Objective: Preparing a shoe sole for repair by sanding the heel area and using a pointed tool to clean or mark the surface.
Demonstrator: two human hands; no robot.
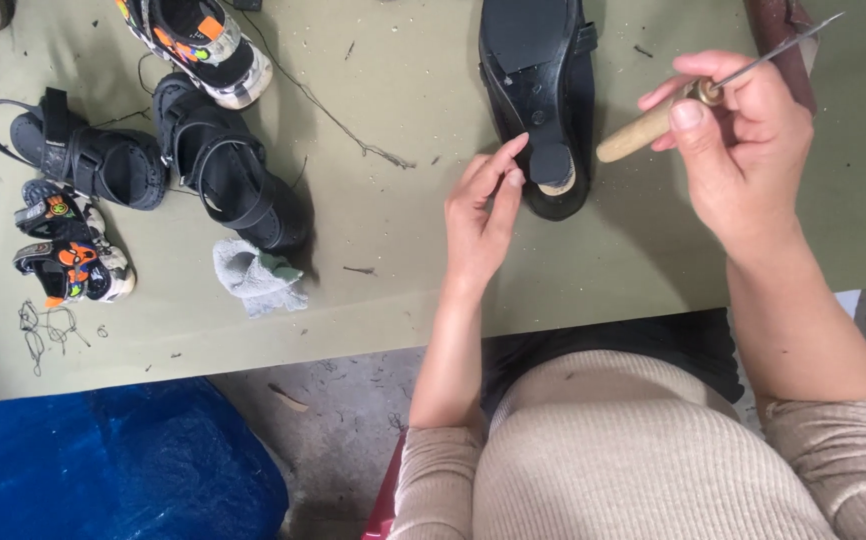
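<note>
A black heeled shoe lies sole-up on the olive-green table, heel toward me. My left hand rests beside the heel with its fingertips touching the heel's edge, holding nothing. To the right of the shoe, my right hand is raised and grips an awl with a wooden handle. Its thin metal needle points up and to the right.
At the left lie two black strappy sandals, two small colourful children's shoes, a grey crumpled sock and loose thread. A blue bag sits below the table's front edge.
</note>
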